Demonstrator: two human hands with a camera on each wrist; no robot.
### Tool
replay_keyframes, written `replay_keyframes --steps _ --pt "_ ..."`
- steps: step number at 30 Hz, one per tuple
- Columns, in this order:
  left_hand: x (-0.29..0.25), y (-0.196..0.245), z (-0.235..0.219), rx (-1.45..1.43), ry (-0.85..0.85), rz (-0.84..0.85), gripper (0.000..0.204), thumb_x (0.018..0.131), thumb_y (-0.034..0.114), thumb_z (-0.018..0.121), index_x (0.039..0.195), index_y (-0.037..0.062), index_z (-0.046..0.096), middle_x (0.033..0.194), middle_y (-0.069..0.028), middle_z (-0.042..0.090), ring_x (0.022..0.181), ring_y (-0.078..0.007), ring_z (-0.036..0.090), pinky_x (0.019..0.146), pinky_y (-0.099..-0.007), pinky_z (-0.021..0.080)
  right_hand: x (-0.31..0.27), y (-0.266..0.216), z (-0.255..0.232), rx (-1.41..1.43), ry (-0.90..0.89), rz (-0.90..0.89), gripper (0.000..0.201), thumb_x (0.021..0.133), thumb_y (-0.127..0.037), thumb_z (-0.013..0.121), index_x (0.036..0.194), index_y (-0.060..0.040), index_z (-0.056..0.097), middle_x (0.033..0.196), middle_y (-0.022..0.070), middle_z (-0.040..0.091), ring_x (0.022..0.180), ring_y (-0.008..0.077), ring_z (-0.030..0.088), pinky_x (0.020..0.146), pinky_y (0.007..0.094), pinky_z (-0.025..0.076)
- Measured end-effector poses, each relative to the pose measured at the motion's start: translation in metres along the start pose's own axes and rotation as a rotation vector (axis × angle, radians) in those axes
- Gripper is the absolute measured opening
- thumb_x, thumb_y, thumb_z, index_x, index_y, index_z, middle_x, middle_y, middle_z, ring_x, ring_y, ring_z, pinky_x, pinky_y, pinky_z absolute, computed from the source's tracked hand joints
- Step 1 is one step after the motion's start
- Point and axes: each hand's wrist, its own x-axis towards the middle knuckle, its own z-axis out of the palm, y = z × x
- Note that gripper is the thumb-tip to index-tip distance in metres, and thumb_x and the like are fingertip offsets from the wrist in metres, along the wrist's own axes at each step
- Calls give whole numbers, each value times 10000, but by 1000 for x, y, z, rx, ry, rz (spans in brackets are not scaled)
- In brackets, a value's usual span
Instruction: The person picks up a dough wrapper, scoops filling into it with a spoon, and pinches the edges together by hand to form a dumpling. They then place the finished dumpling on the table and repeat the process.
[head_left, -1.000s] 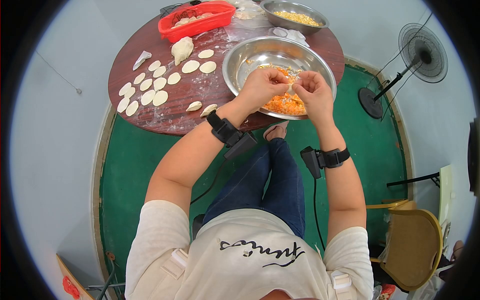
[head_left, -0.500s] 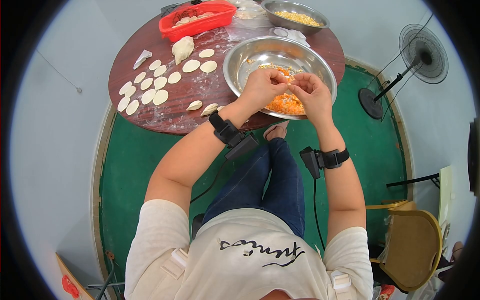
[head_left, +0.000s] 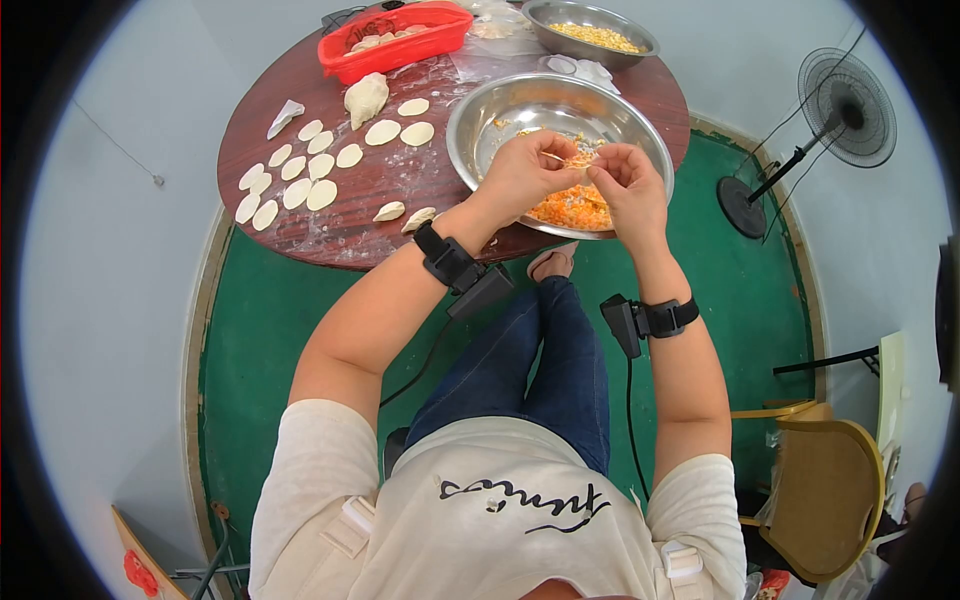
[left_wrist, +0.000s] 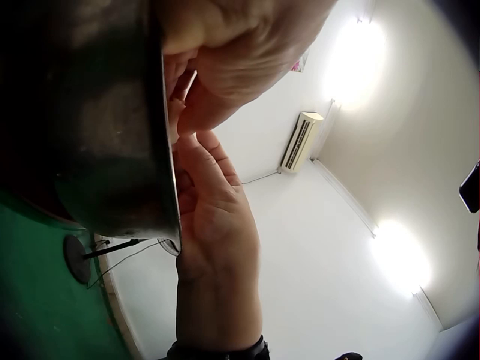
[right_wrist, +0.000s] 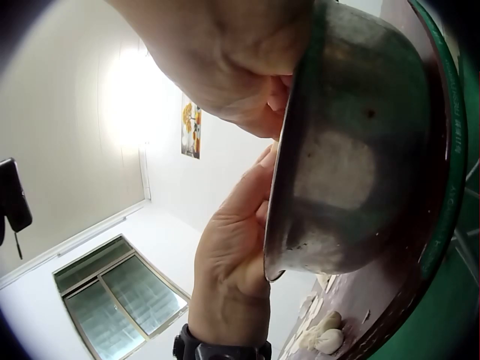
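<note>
Both hands meet above a large steel bowl [head_left: 520,95], fingertips close together near its front. The left hand [head_left: 525,180] pinches a small dumpling wrapper [left_wrist: 176,120] between thumb and fingers. From the other side, the right hand [head_left: 635,190] pinches the same wrapper's edge. Orange shredded filling [head_left: 575,212] lies in the bowl under the hands, and some shows between the fingers. In the wrist views the bowl's wall hides most of the fingertips. Two folded dumplings [head_left: 390,211] sit on the table left of the bowl, near the left forearm.
Several round wrappers [head_left: 321,195] lie spread over the floury table [head_left: 330,240], with a dough lump [head_left: 366,98] behind them. At the back stand a red basket [head_left: 345,68] of dumplings and a second steel bowl [head_left: 640,52] of yellow pieces. A fan [head_left: 845,105] stands to the right.
The fingertips have shifted slightly around the wrapper, and more orange filling shows between the hands than half a second ago. The bowl and table things stay put.
</note>
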Motion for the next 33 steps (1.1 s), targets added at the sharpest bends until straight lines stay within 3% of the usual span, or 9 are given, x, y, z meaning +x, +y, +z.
replay_keyframes --steps 8,13,33 --pt "3 -6 -1 71 42 48 247 746 95 719 924 -16 590 798 -37 616 711 -69 582 627 -186 467 -1 0 0 36 21 -28 208 779 12 621 972 -1 546 832 24 588 743 67 559 679 193 466" --pt "4 -10 0 114 47 29 148 762 81 695 844 -16 620 766 -32 622 665 -78 584 609 -192 474 -1 0 0 30 24 -32 203 775 14 624 964 -3 551 818 18 589 733 65 559 673 193 468" --pt "0 -5 -2 115 8 95 68 773 8 632 839 -3 622 777 -12 619 698 -51 564 625 -196 455 -1 -7 1 -5 -96 12 216 787 51 590 986 -17 541 793 4 557 725 64 536 673 201 456"
